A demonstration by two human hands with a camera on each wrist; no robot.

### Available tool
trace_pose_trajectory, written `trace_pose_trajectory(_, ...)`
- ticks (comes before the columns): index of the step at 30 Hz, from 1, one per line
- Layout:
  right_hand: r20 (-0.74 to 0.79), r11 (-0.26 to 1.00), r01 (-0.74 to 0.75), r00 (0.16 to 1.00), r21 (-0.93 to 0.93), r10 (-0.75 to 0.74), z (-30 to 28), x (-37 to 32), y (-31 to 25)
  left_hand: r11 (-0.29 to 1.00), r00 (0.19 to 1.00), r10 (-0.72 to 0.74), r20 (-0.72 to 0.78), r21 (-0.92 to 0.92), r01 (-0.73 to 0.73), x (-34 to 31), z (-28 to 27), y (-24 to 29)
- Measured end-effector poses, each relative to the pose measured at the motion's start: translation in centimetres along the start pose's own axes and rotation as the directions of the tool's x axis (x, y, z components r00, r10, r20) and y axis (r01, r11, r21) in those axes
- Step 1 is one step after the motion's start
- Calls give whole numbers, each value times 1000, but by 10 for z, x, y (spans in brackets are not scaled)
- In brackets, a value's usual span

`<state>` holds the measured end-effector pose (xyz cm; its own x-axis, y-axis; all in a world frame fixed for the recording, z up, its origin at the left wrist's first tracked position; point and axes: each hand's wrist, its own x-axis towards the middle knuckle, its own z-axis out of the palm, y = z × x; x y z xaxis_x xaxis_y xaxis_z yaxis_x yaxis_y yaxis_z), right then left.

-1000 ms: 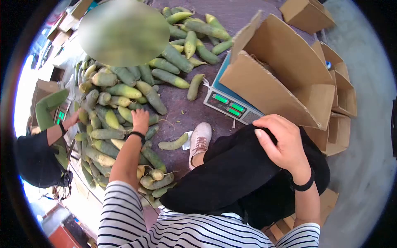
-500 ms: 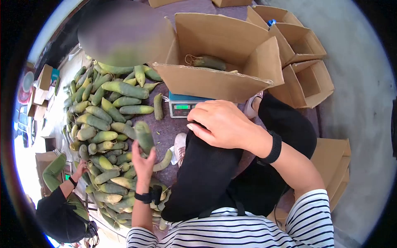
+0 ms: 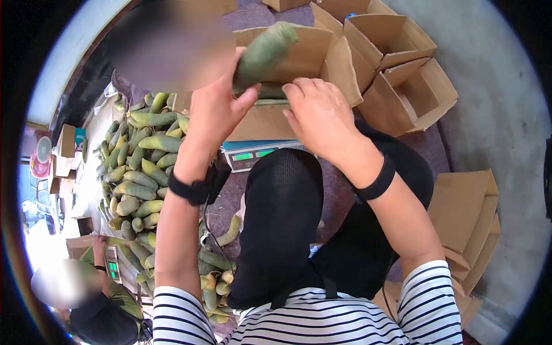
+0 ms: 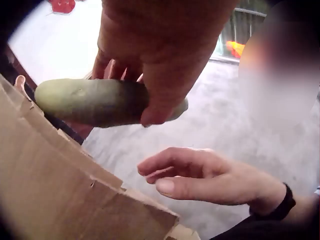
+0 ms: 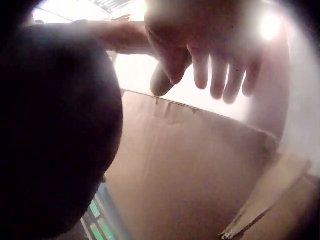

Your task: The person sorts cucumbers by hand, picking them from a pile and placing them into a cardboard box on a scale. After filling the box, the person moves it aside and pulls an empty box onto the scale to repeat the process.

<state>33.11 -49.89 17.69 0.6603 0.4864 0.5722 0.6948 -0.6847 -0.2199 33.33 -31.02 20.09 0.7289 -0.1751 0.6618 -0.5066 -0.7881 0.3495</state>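
From the head view our left hand (image 3: 215,106) grips the green radish (image 3: 264,52) above the carton (image 3: 270,123), in the left wrist view our right hand (image 4: 200,175) hangs loose and empty beside it, and in the right wrist view its fingers (image 5: 216,75) spread over cardboard, so we'd hold firm and clear the carton's rim.

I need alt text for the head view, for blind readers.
A person's left hand holds a green radish above an open cardboard box, the right hand open beside it. A pile of radishes lies to the left.
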Motion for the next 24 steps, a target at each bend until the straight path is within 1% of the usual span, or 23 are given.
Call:
trace_pose_trajectory(1,188,995,-39,981,-93,56,0,-3,4,998,990,-29,138,58,21,-4,8,-4)
trace_pose_trajectory(2,361,980,-56,924,-191,123,0,-5,8,998,989,-29,143,55,22,-9,11,-8)
trace_pose_trajectory(3,365,979,-61,922,-192,129,1,-6,11,997,971,-65,230,63,51,-14,14,-13)
trace_pose_trajectory(4,362,985,-40,927,-170,100,3,-8,13,994,944,-100,314,71,82,-19,16,-19)
trace_pose_trajectory(5,360,989,-19,930,-149,72,5,-11,14,994,942,-101,320,61,87,-23,11,-18)
trace_pose_trajectory(7,397,982,-21,913,-189,96,10,-14,14,992,988,-116,105,54,111,-40,-9,-7)
trace_pose_trajectory(9,423,974,-10,900,-226,107,12,-13,20,943,941,-332,63,15,331,-72,-32,0)
trace_pose_trajectory(11,450,983,-2,889,-185,87,15,-11,21,881,879,-473,62,65,469,-125,-44,-12)
trace_pose_trajectory(12,461,985,17,885,-171,64,16,-10,20,855,845,-517,138,122,504,-166,-45,-27)
trace_pose_trajectory(13,480,981,7,873,-192,87,16,-11,19,825,798,-565,210,182,536,-214,-45,-40)
trace_pose_trajectory(14,500,977,0,859,-212,109,17,-12,19,789,706,-609,363,369,491,-264,-51,-44)
trace_pose_trajectory(15,496,977,7,862,-215,103,20,-12,22,745,569,-660,491,530,406,-310,-57,-39)
trace_pose_trajectory(16,497,974,26,863,-225,92,21,-13,23,675,389,-736,554,644,359,-347,-62,-25)
trace_pose_trajectory(17,499,972,44,863,-231,80,21,-12,23,609,187,-793,580,740,285,-380,-68,-11)
trace_pose_trajectory(18,507,967,70,860,-244,65,21,-12,24,583,152,-811,565,753,305,-413,-76,-1)
trace_pose_trajectory(20,526,960,102,849,-261,53,22,-13,25,427,-127,-875,468,868,253,-477,-101,17)
trace_pose_trajectory(21,534,957,109,844,-270,54,24,-13,27,391,-163,-883,440,882,261,-501,-114,25)
trace_pose_trajectory(23,538,967,65,839,-244,79,20,-10,23,483,100,-876,473,854,191,-534,-131,40)
trace_pose_trajectory(24,521,972,67,851,-225,62,20,-11,21,475,171,-879,445,841,258,-540,-133,43)
